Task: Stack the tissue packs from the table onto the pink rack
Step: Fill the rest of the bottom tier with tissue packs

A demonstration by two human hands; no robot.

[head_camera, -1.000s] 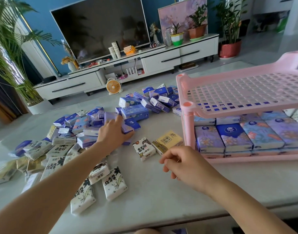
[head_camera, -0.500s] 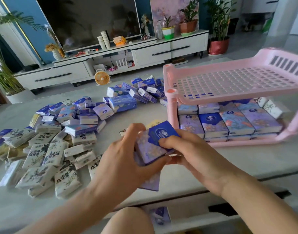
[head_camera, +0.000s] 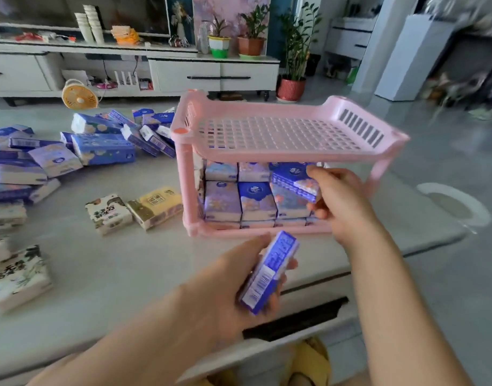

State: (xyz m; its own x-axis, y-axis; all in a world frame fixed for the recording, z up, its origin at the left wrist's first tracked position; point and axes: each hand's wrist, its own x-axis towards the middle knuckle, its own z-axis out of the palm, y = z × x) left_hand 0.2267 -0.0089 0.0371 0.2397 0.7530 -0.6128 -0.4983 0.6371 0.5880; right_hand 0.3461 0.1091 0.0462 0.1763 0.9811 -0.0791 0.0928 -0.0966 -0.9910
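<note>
Our right hand (head_camera: pixel 342 207) pinches a blue pack (head_camera: pixel 291 176) inside the pink rack (head_camera: pixel 267 158); our left hand (head_camera: pixel 225 282) grips a second pack (head_camera: pixel 268 274).

Bare forearms (head_camera: pixel 401 316), yellow garment (head_camera: pixel 311 363) below

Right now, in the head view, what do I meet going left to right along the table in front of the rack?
bamboo-print pack → white black-lettered pack → yellow pack → pink rack

White table (head_camera: pixel 122 263): loose tissue packs (head_camera: pixel 102 148), pink rack (head_camera: pixel 281 151).
</note>
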